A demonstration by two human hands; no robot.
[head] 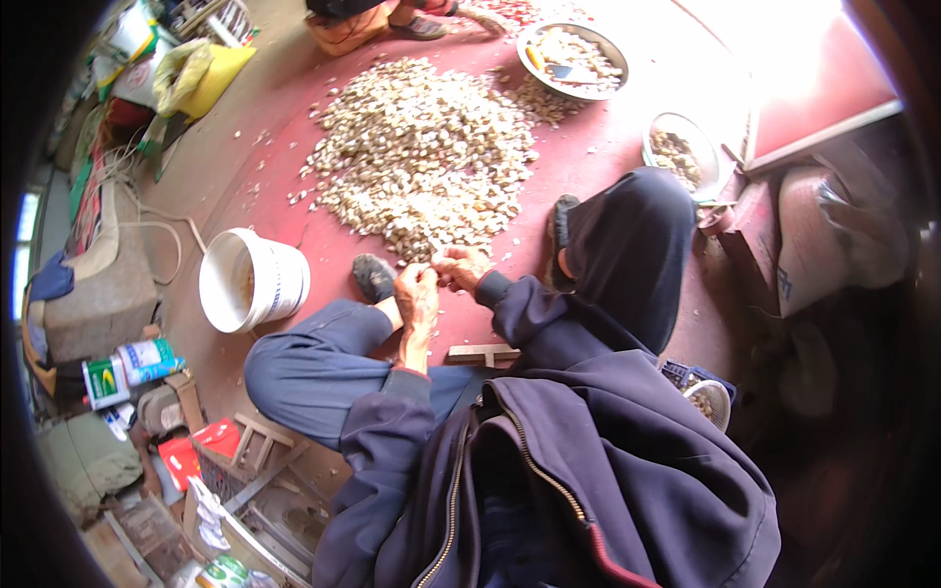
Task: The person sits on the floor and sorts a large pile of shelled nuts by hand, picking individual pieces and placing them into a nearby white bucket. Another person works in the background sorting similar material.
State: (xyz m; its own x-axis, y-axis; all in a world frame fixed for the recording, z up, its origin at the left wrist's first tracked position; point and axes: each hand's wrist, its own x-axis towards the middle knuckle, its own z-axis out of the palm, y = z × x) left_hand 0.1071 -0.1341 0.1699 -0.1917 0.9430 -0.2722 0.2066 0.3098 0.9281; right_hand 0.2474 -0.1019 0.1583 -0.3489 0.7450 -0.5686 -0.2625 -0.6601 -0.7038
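Observation:
My left hand (pixel 417 298) and my right hand (pixel 462 269) meet at the near edge of a large heap of small pale pieces (pixel 426 154), which look like shelled nuts or garlic cloves. The fingertips of both hands are pinched close together. Whatever lies between them is too small to make out. The heap spreads over a red floor sheet (pixel 331 250) beyond my feet.
A white plastic bucket (pixel 287 283) stands at the left. A metal basin (pixel 621 73) of pale pieces, with a tool in it, and a smaller bowl (pixel 650 151) lie upper right. Another person's shoe (pixel 420 28) shows at the top. Sacks (pixel 213 81) and clutter line the left.

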